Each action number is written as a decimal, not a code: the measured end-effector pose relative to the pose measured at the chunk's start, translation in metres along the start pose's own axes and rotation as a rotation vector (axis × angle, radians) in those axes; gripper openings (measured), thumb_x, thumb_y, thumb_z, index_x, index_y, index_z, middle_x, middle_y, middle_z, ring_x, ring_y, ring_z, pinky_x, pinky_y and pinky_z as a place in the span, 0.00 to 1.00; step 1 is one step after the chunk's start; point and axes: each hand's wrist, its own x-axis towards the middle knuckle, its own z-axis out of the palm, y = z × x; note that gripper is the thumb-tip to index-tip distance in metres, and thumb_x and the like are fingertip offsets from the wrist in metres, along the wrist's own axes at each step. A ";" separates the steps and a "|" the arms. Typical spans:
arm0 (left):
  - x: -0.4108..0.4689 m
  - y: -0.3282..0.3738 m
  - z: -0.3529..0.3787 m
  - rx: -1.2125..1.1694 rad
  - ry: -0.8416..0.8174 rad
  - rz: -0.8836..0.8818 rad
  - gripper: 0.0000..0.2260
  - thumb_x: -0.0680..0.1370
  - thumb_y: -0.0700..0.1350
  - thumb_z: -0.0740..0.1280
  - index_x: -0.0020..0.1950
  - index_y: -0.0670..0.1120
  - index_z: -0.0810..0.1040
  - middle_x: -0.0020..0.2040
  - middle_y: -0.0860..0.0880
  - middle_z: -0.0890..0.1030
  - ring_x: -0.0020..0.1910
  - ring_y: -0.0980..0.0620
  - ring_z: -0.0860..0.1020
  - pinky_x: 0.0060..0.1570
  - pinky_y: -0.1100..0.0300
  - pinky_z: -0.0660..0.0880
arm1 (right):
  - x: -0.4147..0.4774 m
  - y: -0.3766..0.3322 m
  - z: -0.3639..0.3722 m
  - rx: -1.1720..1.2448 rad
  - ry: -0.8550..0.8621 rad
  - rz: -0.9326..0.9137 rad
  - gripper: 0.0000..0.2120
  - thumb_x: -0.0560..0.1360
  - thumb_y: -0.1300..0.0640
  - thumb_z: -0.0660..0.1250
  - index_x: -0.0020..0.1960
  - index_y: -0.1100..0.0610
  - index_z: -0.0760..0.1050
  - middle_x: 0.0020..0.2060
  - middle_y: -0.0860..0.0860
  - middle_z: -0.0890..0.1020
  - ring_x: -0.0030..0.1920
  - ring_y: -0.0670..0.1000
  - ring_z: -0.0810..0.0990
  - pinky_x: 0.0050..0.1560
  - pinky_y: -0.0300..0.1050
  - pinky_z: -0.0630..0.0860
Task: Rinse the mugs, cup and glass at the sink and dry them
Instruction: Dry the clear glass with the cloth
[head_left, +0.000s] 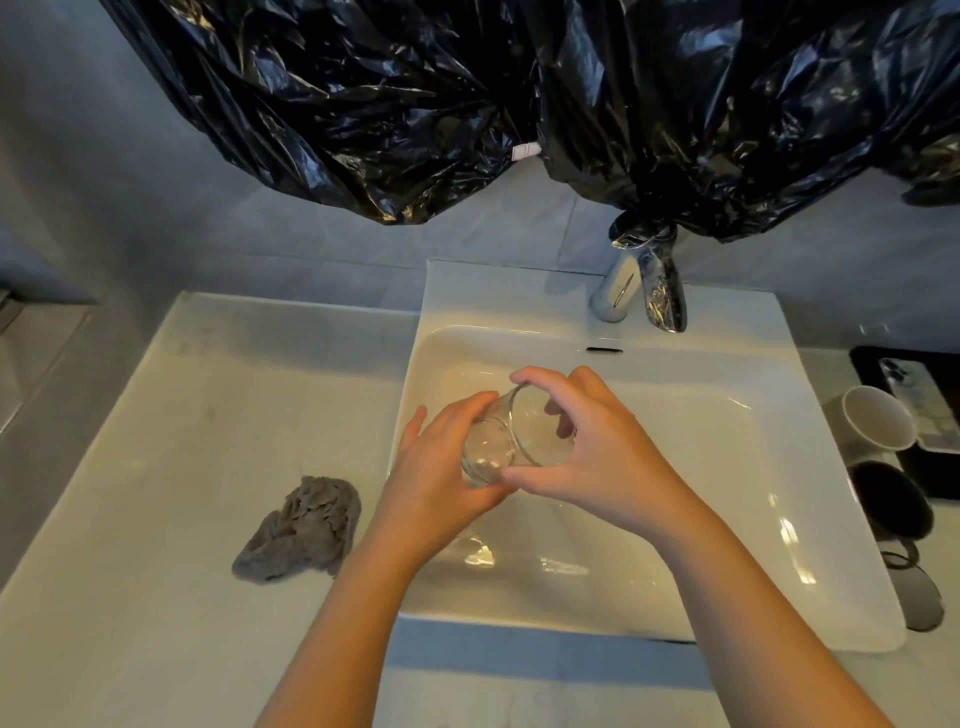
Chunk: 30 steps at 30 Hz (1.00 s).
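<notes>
A clear glass (511, 439) lies tilted on its side over the white sink basin (701, 467), its mouth turned to the right. My left hand (441, 478) holds its base from the left. My right hand (597, 447) grips the rim, with fingers reaching inside the mouth. A grey mug (872, 423) with a white inside lies on the counter at the right. Below it stands a dark cup or mug (891, 499). A crumpled grey cloth (301, 530) lies on the counter left of the sink.
A chrome tap (644, 286) stands at the back of the sink; no running water shows. Black plastic sheeting (467, 93) hangs over the wall above. A dark tray (940, 483) sits at the right edge. A dark oval object (919, 597) lies near the sink's right corner.
</notes>
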 end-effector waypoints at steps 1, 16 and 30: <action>0.000 0.001 0.001 -0.032 0.016 -0.010 0.32 0.68 0.54 0.76 0.69 0.56 0.67 0.60 0.66 0.72 0.57 0.80 0.62 0.69 0.44 0.65 | -0.001 0.002 -0.002 -0.001 -0.019 0.002 0.39 0.63 0.39 0.77 0.68 0.30 0.61 0.51 0.38 0.68 0.50 0.41 0.74 0.54 0.47 0.77; 0.004 0.050 0.054 -0.367 -0.003 -0.033 0.30 0.63 0.44 0.78 0.62 0.57 0.72 0.57 0.63 0.79 0.59 0.62 0.76 0.54 0.74 0.69 | -0.074 0.100 -0.045 0.236 0.222 0.247 0.16 0.74 0.64 0.72 0.49 0.42 0.79 0.39 0.39 0.82 0.48 0.39 0.80 0.53 0.28 0.73; 0.017 0.191 0.211 -0.184 -0.120 0.027 0.30 0.63 0.59 0.75 0.63 0.62 0.70 0.60 0.69 0.75 0.63 0.64 0.72 0.72 0.44 0.61 | -0.164 0.209 -0.191 0.444 0.094 0.110 0.38 0.68 0.53 0.78 0.72 0.39 0.64 0.64 0.34 0.74 0.68 0.40 0.71 0.65 0.41 0.70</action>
